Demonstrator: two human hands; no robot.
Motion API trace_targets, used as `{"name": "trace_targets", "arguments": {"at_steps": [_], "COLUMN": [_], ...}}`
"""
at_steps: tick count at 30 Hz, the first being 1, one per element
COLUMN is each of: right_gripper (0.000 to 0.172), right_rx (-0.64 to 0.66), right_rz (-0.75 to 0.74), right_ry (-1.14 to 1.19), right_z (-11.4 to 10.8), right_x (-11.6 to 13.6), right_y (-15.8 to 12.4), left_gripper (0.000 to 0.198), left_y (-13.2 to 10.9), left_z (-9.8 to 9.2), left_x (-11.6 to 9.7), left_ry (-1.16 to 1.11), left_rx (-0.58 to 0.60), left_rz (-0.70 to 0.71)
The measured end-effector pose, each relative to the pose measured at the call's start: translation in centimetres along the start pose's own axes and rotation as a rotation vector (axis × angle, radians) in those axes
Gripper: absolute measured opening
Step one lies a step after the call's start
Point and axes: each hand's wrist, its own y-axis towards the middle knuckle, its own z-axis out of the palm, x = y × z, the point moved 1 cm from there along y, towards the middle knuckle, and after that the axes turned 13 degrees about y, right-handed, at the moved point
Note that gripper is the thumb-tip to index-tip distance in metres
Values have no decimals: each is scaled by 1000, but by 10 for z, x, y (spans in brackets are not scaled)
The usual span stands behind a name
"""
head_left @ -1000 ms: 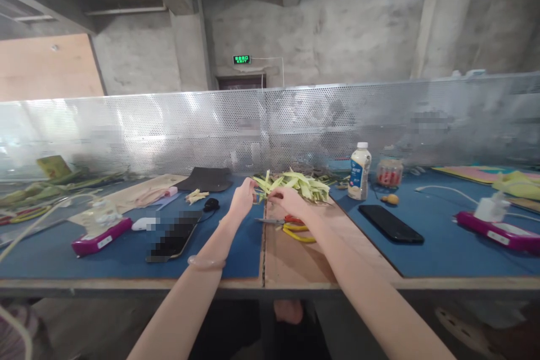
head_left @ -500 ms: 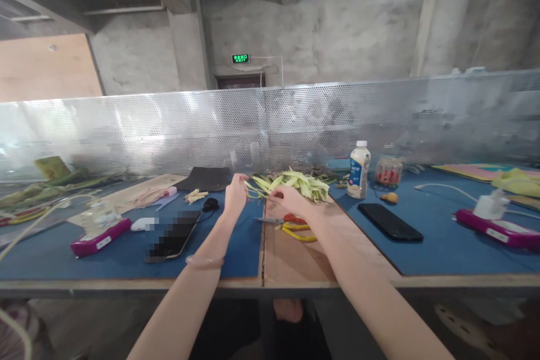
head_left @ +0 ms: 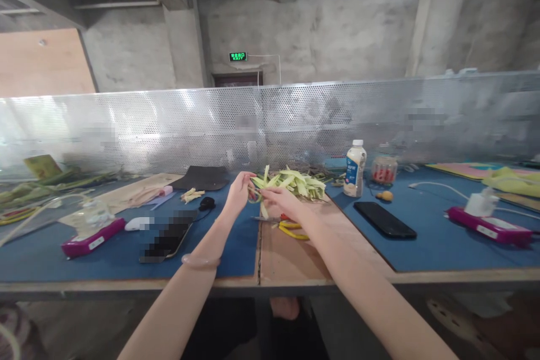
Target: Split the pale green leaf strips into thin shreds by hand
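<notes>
My left hand [head_left: 238, 196] is closed in a pinch on narrow pale green husk strips [head_left: 255, 197], which look like corn husk. Close beside it, the fingers of my right hand [head_left: 282, 201] pinch the same strips. One strip end points up between the hands, and another hangs below them. Just behind my right hand lies a loose pile of husk strips [head_left: 306, 183]. Under my right wrist rest scissors [head_left: 294, 230] with yellow and red handles, partly covered by the hand, blades pointing left. Exactly how the strips cross at my fingertips is too small to tell.
On the right stand a milk bottle [head_left: 354, 169] and a jar [head_left: 383, 170], with a black phone [head_left: 383, 219] in front. To the left lie another phone [head_left: 171, 236], a purple power strip [head_left: 93, 239] and husk scraps [head_left: 192, 195]. A perforated metal screen [head_left: 181, 124] closes off the back.
My right hand has moved in towards my left, and the fingers now meet at the strips. A strip end now stands up, and another hangs down between the hands. The view has shifted slightly.
</notes>
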Motion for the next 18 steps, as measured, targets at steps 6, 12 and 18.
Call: {"name": "trace_targets", "arguments": {"at_steps": [6,12,18], "right_gripper": [33,38,34], "right_rx": [-70,-272,-317], "right_rz": [-22,-30,-87], "right_ry": [258,229,274], "right_z": [-3,-10,-9], "right_x": [1,4,2], "right_y": [7,9,10], "left_gripper": [42,29,20], "left_y": [3,-3,-7], "left_z": [-1,-12,4], "left_x": [7,-8,-10], "left_ry": [21,501,471], "left_rx": [-65,-460,2], "left_rz": [-52,110,254]}}
